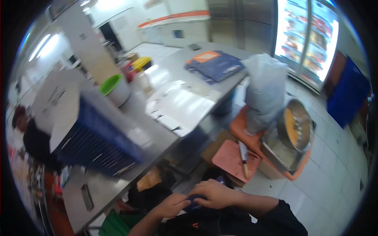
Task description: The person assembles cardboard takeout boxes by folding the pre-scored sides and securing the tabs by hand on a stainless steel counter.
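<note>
Both my hands meet low in the picture, close to my body. My left hand (172, 205) and my right hand (214, 193) pinch a small dark blue thing (193, 203) between them, mostly hidden by the fingers. My right forearm wears a black sleeve. Beyond the hands stands a pink stool (230, 159) with a knife (244, 157) lying on it.
A steel table (157, 137) carries a blue crate (94, 141), white papers (177, 106), a green-rimmed tub (114, 88) and a blue folded bag (214, 63). A metal bowl of orange food (295, 126) and a grey plastic bag (265, 90) sit on orange stools. Lit fridges (307, 39) stand far right. A person (31, 137) is at left.
</note>
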`<state>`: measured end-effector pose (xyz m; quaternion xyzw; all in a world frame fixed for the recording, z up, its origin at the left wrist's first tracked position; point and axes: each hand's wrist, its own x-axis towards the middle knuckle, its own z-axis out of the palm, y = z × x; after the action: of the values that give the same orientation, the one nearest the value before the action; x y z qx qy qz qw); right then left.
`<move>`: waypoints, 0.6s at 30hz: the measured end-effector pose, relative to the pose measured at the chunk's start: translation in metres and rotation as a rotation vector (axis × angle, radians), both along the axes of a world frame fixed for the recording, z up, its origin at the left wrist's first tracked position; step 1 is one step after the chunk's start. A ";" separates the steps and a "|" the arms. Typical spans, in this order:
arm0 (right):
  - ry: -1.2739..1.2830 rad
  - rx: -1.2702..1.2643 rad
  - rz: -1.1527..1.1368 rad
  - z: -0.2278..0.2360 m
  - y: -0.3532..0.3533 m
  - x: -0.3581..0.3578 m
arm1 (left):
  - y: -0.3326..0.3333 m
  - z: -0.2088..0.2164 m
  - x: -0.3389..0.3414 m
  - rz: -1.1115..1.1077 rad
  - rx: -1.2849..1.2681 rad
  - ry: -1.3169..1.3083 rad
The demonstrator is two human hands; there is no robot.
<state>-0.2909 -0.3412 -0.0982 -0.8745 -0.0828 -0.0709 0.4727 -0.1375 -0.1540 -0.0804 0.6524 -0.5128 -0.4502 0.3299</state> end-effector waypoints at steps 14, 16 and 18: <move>-0.737 -0.036 -0.160 0.000 0.012 -0.016 | -0.048 0.048 -0.009 0.480 -0.606 0.536; -0.768 -0.018 -0.157 0.000 0.012 -0.014 | -0.051 0.049 0.001 0.464 -0.547 0.662; -0.819 -0.063 -0.237 0.007 0.015 -0.012 | -0.051 0.050 0.003 0.453 -0.539 0.705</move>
<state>-0.3030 -0.3262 -0.0910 -0.7915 -0.1648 -0.4638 0.3624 -0.1345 -0.2054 -0.0309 0.4468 -0.3136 -0.4121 0.7295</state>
